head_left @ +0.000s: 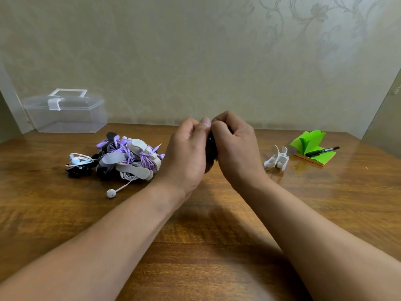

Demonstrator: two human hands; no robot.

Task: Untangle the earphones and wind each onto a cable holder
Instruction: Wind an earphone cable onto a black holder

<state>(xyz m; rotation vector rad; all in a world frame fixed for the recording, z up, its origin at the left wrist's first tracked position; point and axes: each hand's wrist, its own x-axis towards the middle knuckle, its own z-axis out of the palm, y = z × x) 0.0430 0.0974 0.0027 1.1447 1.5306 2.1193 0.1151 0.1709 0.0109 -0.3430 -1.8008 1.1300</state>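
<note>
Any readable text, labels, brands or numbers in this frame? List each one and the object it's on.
No text can be read.
Black marker: pale print on the barrel, too small and blurred to read.
Green sticky-note pad: no writing shows.
Clear plastic box: no label shows.
Black bundle gripped by left hand and right hand: no marking shows.

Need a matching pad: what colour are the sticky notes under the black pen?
Bright green sticky notes, clearest in the head view.
</note>
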